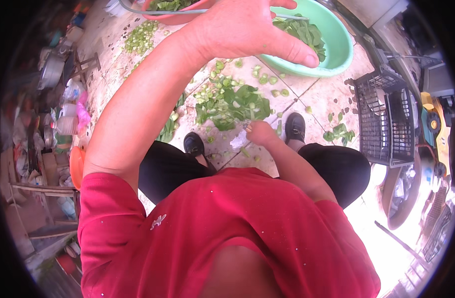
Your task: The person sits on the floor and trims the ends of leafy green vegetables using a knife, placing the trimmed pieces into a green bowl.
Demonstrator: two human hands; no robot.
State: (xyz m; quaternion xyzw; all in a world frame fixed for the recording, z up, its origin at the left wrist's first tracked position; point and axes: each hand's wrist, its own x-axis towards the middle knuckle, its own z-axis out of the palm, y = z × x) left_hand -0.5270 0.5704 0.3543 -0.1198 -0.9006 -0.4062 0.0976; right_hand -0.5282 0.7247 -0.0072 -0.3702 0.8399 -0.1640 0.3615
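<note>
High and close to the camera, my left hand [246, 33] is spread with its thumb apart; nothing shows in it, though the frame's top edge cuts off some fingers. Beneath the thumb stands a light green plastic basin [341, 56] with loose green leaves [305, 35] in it. My right hand [262, 133] is closed low between my feet, around a small thin object [248, 128] that is mostly hidden. Just beyond that hand, a pile of leafy greens [236, 106] lies on the tiles, with cut pale green stem bases [221, 82] scattered about it.
A red basin of greens [167, 16] stands at the top, crossed by a thin hose [167, 12]. More cut stem bases [141, 37] lie below it. At right are a black plastic crate [384, 119] and a few leaves [340, 133]. Cluttered shelves and an orange basin [77, 167] line the left.
</note>
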